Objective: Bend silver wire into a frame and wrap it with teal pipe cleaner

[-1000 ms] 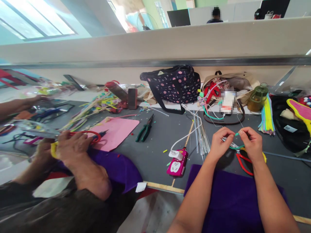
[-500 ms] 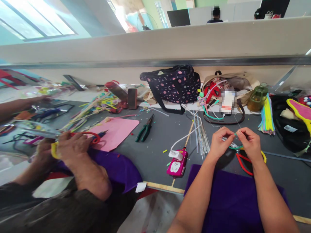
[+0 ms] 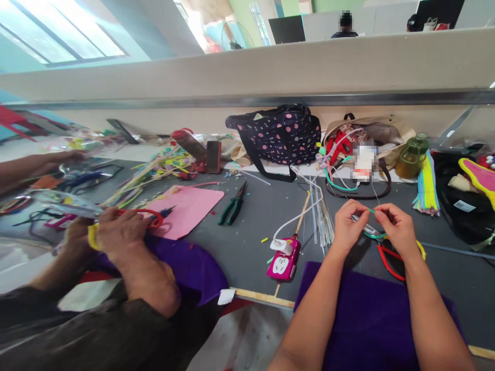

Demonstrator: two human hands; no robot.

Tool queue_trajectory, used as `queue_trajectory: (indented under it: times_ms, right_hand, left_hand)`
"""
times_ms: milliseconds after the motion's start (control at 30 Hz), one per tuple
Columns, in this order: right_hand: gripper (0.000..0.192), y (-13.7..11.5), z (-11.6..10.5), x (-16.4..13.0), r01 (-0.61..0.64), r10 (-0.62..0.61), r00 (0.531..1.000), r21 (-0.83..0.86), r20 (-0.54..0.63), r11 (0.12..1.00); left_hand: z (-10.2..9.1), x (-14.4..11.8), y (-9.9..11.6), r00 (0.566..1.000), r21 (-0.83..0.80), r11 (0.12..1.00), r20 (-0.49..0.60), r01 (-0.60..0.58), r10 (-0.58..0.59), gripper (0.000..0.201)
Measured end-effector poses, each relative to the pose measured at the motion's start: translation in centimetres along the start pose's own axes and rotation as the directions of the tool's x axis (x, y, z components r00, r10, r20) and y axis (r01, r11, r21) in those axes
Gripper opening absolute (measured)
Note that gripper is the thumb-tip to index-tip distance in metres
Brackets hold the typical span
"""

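Fingertips of my left hand [image 3: 351, 221] and my right hand [image 3: 394, 224] pinch a thin green pipe cleaner [image 3: 372, 210] between them, the two hands almost touching. A fine wire stands up just behind the fingers. Under my hands, a pair of scissors [image 3: 390, 262] with red and yellow handles lies on the dark table, its blades partly hidden. More green strip curves below my fingers, and I cannot tell whether it joins the held piece. A purple cloth [image 3: 371, 314] spreads beneath my forearms.
Left of my hands are loose metal wires [image 3: 325, 221], a pink power socket [image 3: 284, 260] and green-handled pliers [image 3: 233, 204]. Behind sit a spotted bag [image 3: 278, 136], a bottle [image 3: 412, 157] and a pipe-cleaner bundle [image 3: 426, 185]. A co-worker's hands [image 3: 119, 232] hold large scissors at left.
My two hands keep their pinch on the green pipe cleaner, with only a slight shift of the fingers. The whole view has moved a little; the co-worker's hands remain on their scissors.
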State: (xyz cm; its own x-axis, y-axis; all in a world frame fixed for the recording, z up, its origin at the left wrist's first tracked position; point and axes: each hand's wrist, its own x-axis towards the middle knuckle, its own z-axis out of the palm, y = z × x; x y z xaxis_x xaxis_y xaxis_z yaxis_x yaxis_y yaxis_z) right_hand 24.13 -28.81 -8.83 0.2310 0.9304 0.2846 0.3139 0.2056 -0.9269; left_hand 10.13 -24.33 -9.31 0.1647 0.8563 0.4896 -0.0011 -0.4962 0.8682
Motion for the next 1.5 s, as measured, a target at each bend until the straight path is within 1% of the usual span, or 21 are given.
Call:
queue_trajectory:
  times_ms: [100, 167, 300, 433, 500, 567, 633, 733, 833, 933, 1000, 1067, 1133, 1167, 1233, 1300, 1333, 1367, 1400, 1433, 1500]
  right_hand:
    - [0.018, 0.0, -0.1, -0.1, 0.012, -0.011, 1.0, -0.091, 0.015, 0.996]
    - [0.018, -0.1, -0.2, -0.1, 0.014, -0.013, 1.0, -0.153, 0.004, 0.988]
    - [0.019, -0.3, -0.3, -0.3, 0.007, -0.014, 1.0, -0.251, -0.026, 0.968]
    - [0.02, -0.3, -0.1, -0.5, 0.012, -0.017, 1.0, -0.32, -0.011, 0.947]
    - [0.02, -0.2, -0.1, -0.5, 0.015, -0.023, 1.0, -0.332, -0.021, 0.943]
    - [0.021, -0.3, -0.1, -0.5, 0.018, -0.032, 0.999, -0.349, -0.035, 0.937]
    - [0.021, -0.3, -0.3, -0.4, 0.014, -0.032, 0.999, -0.363, -0.043, 0.932]
    - [0.02, -0.5, -0.6, -0.5, 0.022, -0.037, 0.999, -0.334, -0.037, 0.942]
    - [0.019, -0.7, -0.9, -0.7, 0.087, -0.09, 0.996, -0.272, 0.0, 0.958]
    - [0.018, -0.7, -1.0, -0.8, 0.144, -0.142, 0.99, -0.254, 0.024, 0.957]
    - [0.018, -0.7, -1.1, -0.7, 0.179, -0.18, 0.983, -0.276, 0.022, 0.944]
    - [0.017, -0.5, -1.4, -0.5, 0.227, -0.243, 0.97, -0.359, 0.001, 0.905]
    - [0.017, -0.4, -1.8, -0.2, 0.277, -0.334, 0.942, -0.493, -0.03, 0.825]
    - [0.016, -0.4, -2.0, -0.1, 0.298, -0.388, 0.92, -0.555, -0.05, 0.777]
    - [0.012, -0.5, -2.3, -0.1, 0.33, -0.499, 0.861, -0.638, -0.1, 0.696]
    - [0.008, -0.7, -2.3, -0.5, 0.368, -0.597, 0.787, -0.659, -0.154, 0.655]
    - [0.006, -0.8, -2.1, -0.8, 0.394, -0.628, 0.759, -0.647, -0.171, 0.652]
    - [0.006, -0.9, -1.8, -1.1, 0.423, -0.643, 0.746, -0.622, -0.173, 0.659]
    - [0.008, -1.0, -1.3, -1.4, 0.451, -0.639, 0.754, -0.586, -0.154, 0.673]
    - [0.011, -0.9, -0.8, -1.6, 0.469, -0.615, 0.781, -0.548, -0.11, 0.693]
    - [0.018, -0.6, 0.3, -1.9, 0.448, -0.509, 0.861, -0.514, 0.026, 0.732]
  left_hand:
    - [-0.1, -0.1, -0.3, 0.998, 0.111, 0.992, -0.014, -0.059, 0.061, 0.009]
    - [-0.1, -0.1, -0.5, 0.995, 0.188, 0.977, -0.001, -0.1, 0.102, 0.01]
    - [-0.3, -0.3, -0.8, 0.983, 0.326, 0.928, 0.069, -0.183, 0.17, 0.011]
    - [-0.3, -0.5, -0.9, 0.966, 0.454, 0.854, 0.158, -0.254, 0.203, 0.016]
    - [-0.3, -0.5, -1.1, 0.96, 0.488, 0.828, 0.183, -0.276, 0.212, 0.017]
    - [-0.4, -0.4, -1.2, 0.963, 0.506, 0.82, 0.17, -0.269, 0.211, 0.017]
    - [-0.6, -0.3, -1.4, 0.971, 0.527, 0.815, 0.131, -0.24, 0.201, 0.016]
    - [-0.8, -0.2, -1.6, 0.978, 0.565, 0.798, 0.099, -0.208, 0.184, 0.016]
    - [-0.9, -0.2, -1.5, 0.975, 0.601, 0.768, 0.153, -0.221, 0.16, 0.017]
    - [-0.7, -0.3, -1.3, 0.957, 0.645, 0.717, 0.267, -0.264, 0.113, 0.015]
    - [-0.6, -0.3, -1.3, 0.94, 0.655, 0.698, 0.333, -0.289, 0.077, 0.013]
    - [-0.5, -0.3, -1.3, 0.936, 0.645, 0.712, 0.348, -0.279, 0.052, 0.012]
    - [-0.5, -0.3, -1.4, 0.952, 0.613, 0.756, 0.305, -0.23, 0.042, 0.012]
    - [-0.5, -0.3, -1.4, 0.962, 0.589, 0.783, 0.271, -0.198, 0.04, 0.012]
    - [-0.5, -0.2, -1.5, 0.981, 0.53, 0.838, 0.189, -0.132, 0.036, 0.013]
    - [-0.5, -0.2, -1.5, 0.995, 0.472, 0.878, 0.097, -0.077, 0.034, 0.014]
    - [-0.5, -0.1, -1.5, 0.998, 0.447, 0.893, 0.052, -0.055, 0.035, 0.014]
    - [-0.5, -0.1, -1.5, 0.999, 0.424, 0.905, 0.011, -0.039, 0.038, 0.015]
    - [-0.5, -0.1, -1.5, 0.999, 0.404, 0.914, -0.026, -0.028, 0.042, 0.016]
    - [-0.5, 0.0, -1.4, 0.997, 0.386, 0.922, -0.057, -0.021, 0.046, 0.016]
    - [-0.6, 0.0, -1.3, 0.992, 0.349, 0.937, -0.113, -0.009, 0.051, 0.016]
